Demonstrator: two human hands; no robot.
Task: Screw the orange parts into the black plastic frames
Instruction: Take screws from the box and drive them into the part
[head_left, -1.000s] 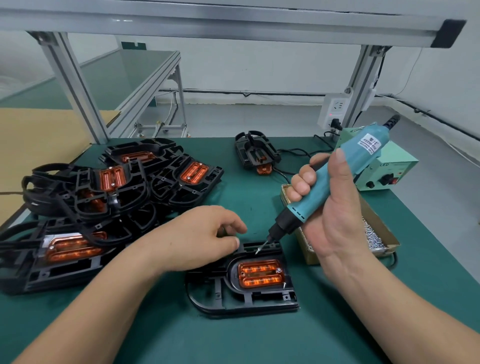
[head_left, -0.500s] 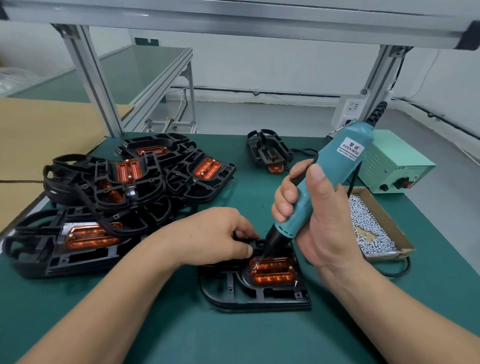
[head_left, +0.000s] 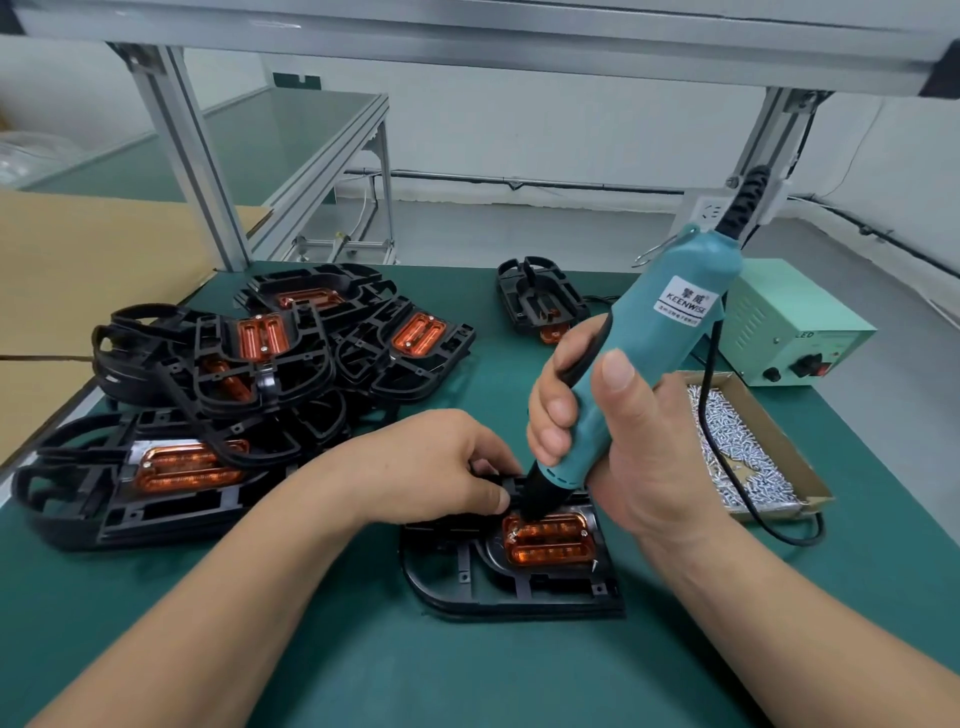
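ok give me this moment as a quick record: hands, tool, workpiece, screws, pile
left hand: holds far edge of black frame
right hand: grips teal screwdriver, tilted
aim: far left corner of orange part
screws: loose in cardboard tray, right of frame
other frames: piled with orange parts, left on mat

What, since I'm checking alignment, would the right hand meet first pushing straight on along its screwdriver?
Likely the orange part, top-left corner, in the black frame; the right hand's screwdriver hides contact.

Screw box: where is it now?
Head view, right side of the mat: the screw box lies beside the right hand, in front of the green power unit.
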